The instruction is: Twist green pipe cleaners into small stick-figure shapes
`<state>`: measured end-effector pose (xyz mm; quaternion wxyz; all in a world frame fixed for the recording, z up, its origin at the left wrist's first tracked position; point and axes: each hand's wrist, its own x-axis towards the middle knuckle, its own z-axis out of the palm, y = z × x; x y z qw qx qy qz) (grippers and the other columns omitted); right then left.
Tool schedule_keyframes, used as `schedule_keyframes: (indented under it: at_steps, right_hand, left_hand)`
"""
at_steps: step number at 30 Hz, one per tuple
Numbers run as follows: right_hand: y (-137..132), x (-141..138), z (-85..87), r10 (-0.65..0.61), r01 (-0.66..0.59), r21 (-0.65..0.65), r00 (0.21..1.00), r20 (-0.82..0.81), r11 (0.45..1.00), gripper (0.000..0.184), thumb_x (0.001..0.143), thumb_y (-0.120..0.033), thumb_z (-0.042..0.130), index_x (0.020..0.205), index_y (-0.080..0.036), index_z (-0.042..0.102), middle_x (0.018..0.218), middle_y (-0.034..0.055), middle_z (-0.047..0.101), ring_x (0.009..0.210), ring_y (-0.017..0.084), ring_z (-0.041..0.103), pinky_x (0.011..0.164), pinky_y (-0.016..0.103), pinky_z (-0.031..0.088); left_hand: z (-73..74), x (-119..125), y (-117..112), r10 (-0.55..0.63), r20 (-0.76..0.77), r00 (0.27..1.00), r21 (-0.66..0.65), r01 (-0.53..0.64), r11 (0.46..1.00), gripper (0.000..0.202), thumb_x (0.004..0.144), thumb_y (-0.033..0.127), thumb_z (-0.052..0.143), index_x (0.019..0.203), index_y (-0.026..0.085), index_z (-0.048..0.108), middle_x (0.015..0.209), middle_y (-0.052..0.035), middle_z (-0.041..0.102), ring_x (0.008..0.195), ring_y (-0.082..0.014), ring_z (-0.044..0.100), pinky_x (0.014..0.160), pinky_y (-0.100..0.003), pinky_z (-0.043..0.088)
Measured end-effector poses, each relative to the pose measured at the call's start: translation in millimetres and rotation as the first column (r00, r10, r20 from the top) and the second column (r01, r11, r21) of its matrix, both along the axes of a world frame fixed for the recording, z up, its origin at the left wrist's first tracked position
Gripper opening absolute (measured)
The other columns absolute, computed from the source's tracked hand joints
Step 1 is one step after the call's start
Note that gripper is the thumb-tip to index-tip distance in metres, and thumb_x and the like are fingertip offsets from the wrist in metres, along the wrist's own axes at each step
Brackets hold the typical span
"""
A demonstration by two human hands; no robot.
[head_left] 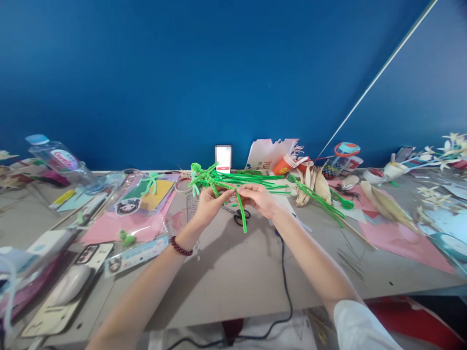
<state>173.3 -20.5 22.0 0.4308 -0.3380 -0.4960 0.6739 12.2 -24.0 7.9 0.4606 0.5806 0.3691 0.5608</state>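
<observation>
Both hands meet over the middle of the table, working on green pipe cleaners. My left hand (212, 203) is closed on a twisted green pipe cleaner figure (206, 176), whose bent arms spread up and to the left. My right hand (256, 196) pinches a straight green pipe cleaner (242, 214) close to the left fingertips; its free end hangs down. Whether the two pieces are joined is hidden by the fingers. Behind the hands lies a bundle of loose green pipe cleaners (272, 183). Below them, black-handled scissors (241, 218) rest on the table, partly covered.
A phone (223, 156) stands against the blue wall. To the left are a plastic bottle (63, 158), pink sheets (104, 227) and a white mouse (71, 284). On the right lie more green stems (321, 200), dried husks (310, 183) and pink paper (408, 245). A dark cable (283, 272) crosses the front edge.
</observation>
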Motion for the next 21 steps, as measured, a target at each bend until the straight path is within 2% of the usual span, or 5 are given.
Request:
schedule_keyframes:
  at_steps: [12, 16, 17, 19, 21]
  right_hand:
    - [1.4, 1.5, -5.8, 0.096, -0.103, 0.062, 0.991, 0.096, 0.993, 0.023, 0.069, -0.039, 0.068, 0.070, -0.016, 0.064, 0.063, 0.0001, 0.060, 0.055, 0.011, 0.055, 0.056, 0.025, 0.045]
    - [-5.6, 1.4, 6.5, -0.015, -0.069, 0.255, 0.949, 0.316, 0.965, 0.029, 0.076, -0.045, 0.058, 0.075, -0.016, 0.062, 0.068, 0.0026, 0.060, 0.064, 0.014, 0.057, 0.060, 0.028, 0.046]
    - [-12.1, 1.6, 14.6, -0.130, -0.020, 0.366, 0.915, 0.382, 0.931, 0.027, 0.078, -0.044, 0.055, 0.080, -0.017, 0.061, 0.072, 0.0036, 0.061, 0.068, 0.016, 0.057, 0.062, 0.029, 0.046]
    - [-32.6, 1.7, 34.8, -0.472, 0.098, 0.650, 0.768, 0.432, 0.754, 0.022, 0.077, -0.037, 0.058, 0.089, -0.019, 0.058, 0.084, 0.0055, 0.061, 0.079, 0.018, 0.056, 0.068, 0.031, 0.045]
    - [-62.9, 1.3, 54.7, -0.485, -0.075, 0.758, 0.728, 0.486, 0.648, 0.014, 0.079, -0.034, 0.054, 0.085, -0.022, 0.057, 0.079, 0.0025, 0.060, 0.074, 0.017, 0.055, 0.069, 0.030, 0.045]
  left_hand:
    - [-2.4, -1.6, 0.6, -0.054, 0.069, 0.996, -0.051, 0.057, 0.997, 0.023, 0.064, 0.035, 0.073, 0.069, 0.015, 0.066, 0.061, -0.0018, 0.064, 0.056, -0.0123, 0.057, 0.054, -0.024, 0.045]
    - [-2.5, -5.1, 2.6, -0.016, 0.053, 0.998, -0.047, 0.018, 0.999, 0.021, 0.064, 0.035, 0.073, 0.066, 0.015, 0.065, 0.057, 0.0001, 0.061, 0.053, -0.0106, 0.054, 0.052, -0.023, 0.042]
    - [-2.6, -6.0, 3.5, -0.006, 0.049, 0.999, -0.045, 0.008, 0.999, 0.021, 0.064, 0.034, 0.073, 0.067, 0.015, 0.066, 0.056, 0.0005, 0.061, 0.052, -0.0102, 0.054, 0.051, -0.023, 0.042]
    - [-2.9, -7.2, 5.2, 0.004, 0.058, 0.998, -0.048, -0.001, 0.999, 0.021, 0.064, 0.035, 0.074, 0.068, 0.015, 0.066, 0.056, 0.0008, 0.060, 0.051, -0.0100, 0.053, 0.051, -0.023, 0.041]
    - [-3.5, -7.4, 6.7, -0.004, 0.090, 0.996, -0.057, 0.009, 0.998, 0.021, 0.063, 0.035, 0.074, 0.067, 0.015, 0.066, 0.058, 0.0005, 0.060, 0.051, -0.0098, 0.053, 0.050, -0.023, 0.042]
